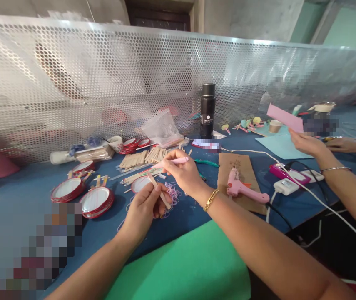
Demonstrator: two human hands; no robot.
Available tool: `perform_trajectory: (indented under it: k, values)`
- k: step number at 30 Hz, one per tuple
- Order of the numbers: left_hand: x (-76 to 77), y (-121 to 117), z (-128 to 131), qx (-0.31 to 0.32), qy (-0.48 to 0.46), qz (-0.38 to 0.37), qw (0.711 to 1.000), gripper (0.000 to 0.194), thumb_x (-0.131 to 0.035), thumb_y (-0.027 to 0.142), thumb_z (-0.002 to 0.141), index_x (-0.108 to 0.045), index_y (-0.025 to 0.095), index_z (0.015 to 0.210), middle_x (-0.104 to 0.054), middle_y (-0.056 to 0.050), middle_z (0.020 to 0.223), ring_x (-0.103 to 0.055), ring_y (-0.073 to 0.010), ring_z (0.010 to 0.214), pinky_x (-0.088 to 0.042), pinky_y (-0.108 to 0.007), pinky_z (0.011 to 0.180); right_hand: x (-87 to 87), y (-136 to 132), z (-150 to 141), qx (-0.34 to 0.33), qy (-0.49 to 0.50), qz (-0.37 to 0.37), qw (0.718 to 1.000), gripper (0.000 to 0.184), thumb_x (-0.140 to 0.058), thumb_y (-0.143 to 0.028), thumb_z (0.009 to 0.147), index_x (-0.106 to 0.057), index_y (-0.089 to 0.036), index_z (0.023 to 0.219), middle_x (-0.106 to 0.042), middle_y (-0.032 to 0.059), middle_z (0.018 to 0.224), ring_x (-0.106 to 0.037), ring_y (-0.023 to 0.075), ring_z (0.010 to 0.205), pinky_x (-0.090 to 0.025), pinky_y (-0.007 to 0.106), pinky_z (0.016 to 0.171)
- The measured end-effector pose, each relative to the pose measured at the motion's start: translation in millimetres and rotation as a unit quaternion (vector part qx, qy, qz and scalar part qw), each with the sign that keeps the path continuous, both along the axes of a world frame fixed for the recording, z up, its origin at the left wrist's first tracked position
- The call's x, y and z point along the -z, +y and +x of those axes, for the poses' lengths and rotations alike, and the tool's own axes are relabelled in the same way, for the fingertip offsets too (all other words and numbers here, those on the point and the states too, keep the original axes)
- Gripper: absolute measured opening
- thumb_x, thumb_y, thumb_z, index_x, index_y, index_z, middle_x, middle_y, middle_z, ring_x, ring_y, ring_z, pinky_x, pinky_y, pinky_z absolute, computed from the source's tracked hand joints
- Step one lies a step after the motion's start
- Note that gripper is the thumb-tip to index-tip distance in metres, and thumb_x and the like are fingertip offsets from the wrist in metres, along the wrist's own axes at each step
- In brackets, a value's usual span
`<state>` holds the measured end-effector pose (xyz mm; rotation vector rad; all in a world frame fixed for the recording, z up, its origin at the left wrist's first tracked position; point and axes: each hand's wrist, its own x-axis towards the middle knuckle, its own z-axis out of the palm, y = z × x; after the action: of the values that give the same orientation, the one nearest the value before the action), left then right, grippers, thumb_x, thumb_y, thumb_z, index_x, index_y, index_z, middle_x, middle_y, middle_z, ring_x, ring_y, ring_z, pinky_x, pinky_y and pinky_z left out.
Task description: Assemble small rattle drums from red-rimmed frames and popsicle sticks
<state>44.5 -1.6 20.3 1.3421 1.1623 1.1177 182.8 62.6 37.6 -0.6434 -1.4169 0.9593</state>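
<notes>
My left hand (145, 202) is closed around a flat wooden craft stick (166, 201), which slants between thumb and fingers. Just above and to the right, my right hand (182, 173) grips a pink pen (180, 160), its tip end pointing left over the sticks. Under the hands lies a tangle of pale purple string (174, 192). Partly behind my left hand is a white disc with a red rim (140, 184). Beyond the hands, craft sticks (134, 159) are heaped on the blue table (115, 223).
Red-rimmed drum-like rounds (97, 201) stand at left. A pink glue gun (243, 189) rests on cardboard (224, 166), near a power strip (290, 174) and cables. Behind stand a black bottle (208, 112) and perforated metal screen (165, 75). Another person's hand (304, 141) holds pink paper (285, 118).
</notes>
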Motion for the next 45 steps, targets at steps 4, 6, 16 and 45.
perform_trajectory:
  k: [4,6,16,45]
  values:
    - [-1.2,-1.6,1.3,-0.001,-0.01,-0.001,1.0,0.034,-0.057,0.051,0.087,-0.059,0.018,0.084,-0.061,0.003,0.06,-0.044,-0.007,0.043,-0.032,-0.018,0.041,-2.5,-0.1,0.4,-0.051,0.04,-0.03,0.997,0.019,-0.065,-0.04,0.083,-0.062,-0.022,0.083,-0.061,-0.0043,0.062,-0.055,0.0102,0.055,-0.045,0.024,0.056]
    - [-2.2,-2.5,1.9,-0.003,-0.014,-0.005,1.0,0.032,-0.057,0.05,0.088,-0.059,0.018,0.085,-0.062,0.003,0.062,-0.045,-0.0068,0.044,-0.031,-0.018,0.04,-3.6,-0.4,0.7,-0.055,0.059,-0.046,0.996,0.019,-0.066,-0.041,0.082,-0.062,-0.022,0.081,-0.061,-0.0043,0.062,-0.054,0.0102,0.055,-0.044,0.024,0.056]
    - [-2.8,-3.1,2.8,-0.001,-0.017,0.006,1.0,0.03,-0.056,0.047,0.089,-0.059,0.018,0.086,-0.064,0.002,0.067,-0.045,-0.0061,0.044,-0.033,-0.018,0.041,-3.9,-0.3,-3.3,-0.059,0.108,-0.088,0.988,0.017,-0.069,-0.03,0.073,-0.055,-0.021,0.072,-0.051,-0.0072,0.057,-0.045,0.0091,0.052,-0.037,0.023,0.052]
    - [1.9,-0.3,1.4,0.008,-0.012,0.011,1.0,0.032,-0.055,0.048,0.09,-0.059,0.017,0.083,-0.061,0.003,0.059,-0.044,-0.0064,0.043,-0.031,-0.016,0.039,3.3,-2.5,-4.5,-0.001,0.014,-0.039,0.999,0.019,-0.059,-0.021,0.074,-0.048,-0.021,0.058,-0.049,-0.0072,0.052,-0.043,0.0093,0.051,-0.036,0.024,0.054]
